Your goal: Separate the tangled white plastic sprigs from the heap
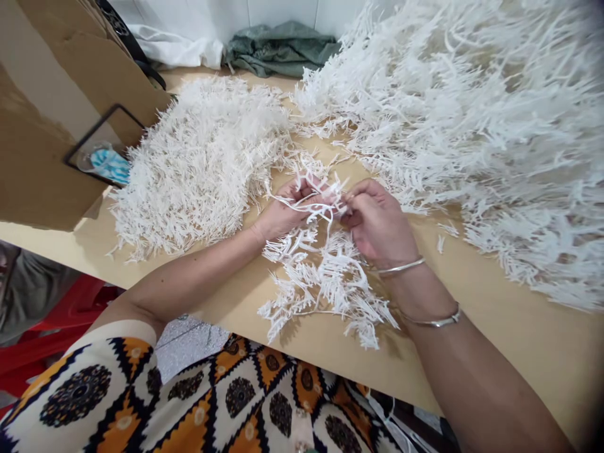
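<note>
White branching plastic sprigs with thin feathery tips lie in a loose cluster on the table, just below my hands. My left hand is closed around some of these sprigs, their stems looping over the fingers. Close beside it, my right hand pinches the end of a sprig between thumb and fingers. Both hands nearly meet over the table. The exact spot where the right fingertips grip is partly hidden by the white strands.
A dense heap of short white pieces sits at the left. A larger pile of white sprigs covers the right. A cardboard box stands at far left, with a blue-and-white item beside it. Green cloth lies along the wall.
</note>
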Tool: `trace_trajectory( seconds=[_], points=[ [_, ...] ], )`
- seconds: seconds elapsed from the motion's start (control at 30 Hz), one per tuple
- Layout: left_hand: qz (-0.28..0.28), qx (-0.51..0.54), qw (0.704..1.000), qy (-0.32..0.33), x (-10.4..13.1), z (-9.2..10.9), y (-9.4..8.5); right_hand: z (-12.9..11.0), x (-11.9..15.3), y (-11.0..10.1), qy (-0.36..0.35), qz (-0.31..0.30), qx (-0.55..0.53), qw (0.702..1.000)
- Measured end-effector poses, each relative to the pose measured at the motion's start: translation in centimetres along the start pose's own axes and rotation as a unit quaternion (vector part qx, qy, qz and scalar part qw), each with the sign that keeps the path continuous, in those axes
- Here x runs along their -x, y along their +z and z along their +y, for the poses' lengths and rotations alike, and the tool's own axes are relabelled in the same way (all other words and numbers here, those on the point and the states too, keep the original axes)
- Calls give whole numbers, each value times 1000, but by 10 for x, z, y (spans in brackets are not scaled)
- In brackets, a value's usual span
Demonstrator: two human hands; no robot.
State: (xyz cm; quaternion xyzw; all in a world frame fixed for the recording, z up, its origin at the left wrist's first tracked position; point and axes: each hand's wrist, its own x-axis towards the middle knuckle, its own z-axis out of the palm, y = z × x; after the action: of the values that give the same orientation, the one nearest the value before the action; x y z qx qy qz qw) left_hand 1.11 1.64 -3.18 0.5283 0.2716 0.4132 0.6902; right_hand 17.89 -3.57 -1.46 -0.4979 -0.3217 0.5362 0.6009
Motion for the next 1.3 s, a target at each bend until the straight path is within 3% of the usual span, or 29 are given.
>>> trace_trajectory(
  seconds=[0.1,0.27,0.37,0.47,0.73,0.87,1.13,1.23,1.3],
  points=[
    [6,10,1000,2,0,-1,1,1,-4,-12,-16,6,-15,1000],
    [5,-48,999,12,-4,1,0,9,5,-13,-139,-26,158,977],
    [6,-59,998,15,-5,1,-2,10,11,-10,-168,-17,198,966],
    [11,-48,998,25,-5,-2,-3,10,13,-9,-163,-3,196,967],
    [9,-68,997,25,-3,-5,-5,14,15,-4,-99,-32,179,978],
    [10,-49,999,4,-7,-9,-9,11,13,-5,-118,-61,192,972],
    [72,20,995,-60,-4,-4,-8,5,8,-9,-122,-33,262,957],
    [57,24,997,-46,-5,-1,-5,9,10,-12,-131,-45,251,958],
    [42,-2,999,-17,-5,0,-2,12,13,-12,-173,-32,246,953]
  ],
)
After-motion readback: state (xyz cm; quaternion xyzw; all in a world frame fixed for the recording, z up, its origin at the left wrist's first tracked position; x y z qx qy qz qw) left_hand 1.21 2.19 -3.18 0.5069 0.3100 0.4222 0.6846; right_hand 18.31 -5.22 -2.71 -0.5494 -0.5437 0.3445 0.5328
